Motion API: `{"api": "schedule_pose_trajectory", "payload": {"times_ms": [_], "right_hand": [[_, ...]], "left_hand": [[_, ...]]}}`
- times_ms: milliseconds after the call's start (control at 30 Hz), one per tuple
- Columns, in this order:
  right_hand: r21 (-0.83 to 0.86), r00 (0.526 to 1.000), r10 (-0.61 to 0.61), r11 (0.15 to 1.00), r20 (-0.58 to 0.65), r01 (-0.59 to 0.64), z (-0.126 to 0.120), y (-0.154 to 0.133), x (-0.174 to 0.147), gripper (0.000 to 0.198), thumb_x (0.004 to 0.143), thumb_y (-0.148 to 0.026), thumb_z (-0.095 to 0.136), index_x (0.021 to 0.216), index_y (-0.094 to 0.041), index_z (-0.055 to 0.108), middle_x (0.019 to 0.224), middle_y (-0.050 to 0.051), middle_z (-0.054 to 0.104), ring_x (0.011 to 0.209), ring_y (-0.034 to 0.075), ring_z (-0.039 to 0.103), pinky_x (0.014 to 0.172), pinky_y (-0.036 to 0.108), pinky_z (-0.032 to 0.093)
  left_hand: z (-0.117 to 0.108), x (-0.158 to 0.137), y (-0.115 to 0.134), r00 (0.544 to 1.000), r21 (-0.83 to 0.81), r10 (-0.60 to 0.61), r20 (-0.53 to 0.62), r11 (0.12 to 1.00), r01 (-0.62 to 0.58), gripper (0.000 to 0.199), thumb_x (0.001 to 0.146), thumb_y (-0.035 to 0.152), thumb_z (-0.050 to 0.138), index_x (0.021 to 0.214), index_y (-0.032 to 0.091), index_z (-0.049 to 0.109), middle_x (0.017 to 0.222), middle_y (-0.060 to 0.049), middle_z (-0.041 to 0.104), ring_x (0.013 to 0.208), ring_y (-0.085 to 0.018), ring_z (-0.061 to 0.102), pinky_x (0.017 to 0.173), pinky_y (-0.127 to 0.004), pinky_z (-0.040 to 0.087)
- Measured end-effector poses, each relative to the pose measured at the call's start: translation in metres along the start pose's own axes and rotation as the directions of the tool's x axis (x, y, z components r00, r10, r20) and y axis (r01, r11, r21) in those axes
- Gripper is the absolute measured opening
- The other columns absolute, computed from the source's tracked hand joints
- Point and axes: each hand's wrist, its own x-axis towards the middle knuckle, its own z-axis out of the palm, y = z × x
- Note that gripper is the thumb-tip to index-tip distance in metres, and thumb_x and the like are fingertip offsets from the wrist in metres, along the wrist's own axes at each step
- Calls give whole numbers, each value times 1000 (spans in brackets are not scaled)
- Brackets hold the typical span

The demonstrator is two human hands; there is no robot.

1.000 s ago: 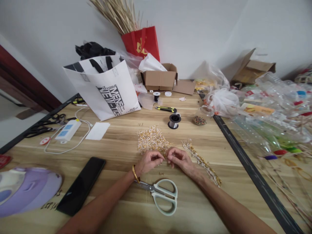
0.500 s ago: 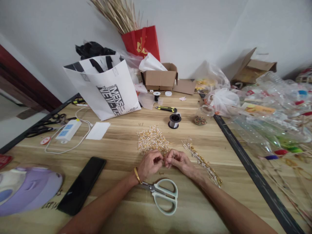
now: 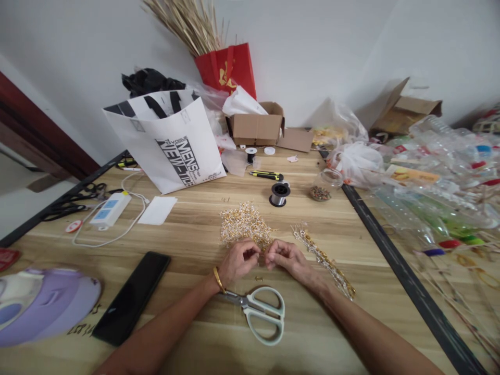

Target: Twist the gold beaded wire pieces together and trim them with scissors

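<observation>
Pale wood-grain tabletop [image 3: 195,219]. Loose heap of small gold-and-silver shiny pieces [image 3: 245,221] lies just beyond the left hand [image 3: 236,260] and right hand [image 3: 287,258], near edge partly hidden. Fingers [image 3: 273,257] bunched narrow, tips near each other; cannot tell whether they grip anything.

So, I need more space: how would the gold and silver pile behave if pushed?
The gold and silver pile would probably spread rather than slide as one, since it looks like many small pieces. Its ragged edge suggests some could scatter over the wooden table. Each piece is likely light, looking tiny beside the left hand.
</observation>
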Motion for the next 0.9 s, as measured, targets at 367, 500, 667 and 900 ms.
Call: {"api": "schedule_pose_trajectory", "payload": {"times_ms": [367,500,667,900], "right_hand": [[94,979,-48,993,-197,68,-9,13,6,20,80,-36,64,75,-18,57,73,2,65,62,13,60,55,23,49],[105,975,-34,993,-219,58,-11,15,6,19,80,-34,65,75,-17,58,73,2,65,64,13,60,56,23,49],[116,970,-17,992,-242,46,-11,15,6,21,77,-37,67,74,-17,59,75,2,65,64,13,60,56,23,50],[72,959,-29,996,-281,51,-9,10,6,26,77,-42,65,76,-18,58,70,1,63,60,13,59,53,23,49]], "left_hand": [[-4,3,-5,971,-312,-206,121,921,235,17,73,19,62,87,11,67,79,-7,68,71,-15,60,66,-24,46],[-4,3,-8,968,-322,-229,108,913,252,19,72,20,62,88,10,67,79,-7,68,72,-16,60,68,-26,47],[-5,3,-6,970,-325,-221,98,914,241,13,71,22,63,78,10,66,73,-6,66,68,-14,58,65,-24,45],[-7,4,-4,975,-350,-203,91,910,222,16,74,26,62,71,10,64,68,-3,63,64,-12,54,62,-22,42]]}}
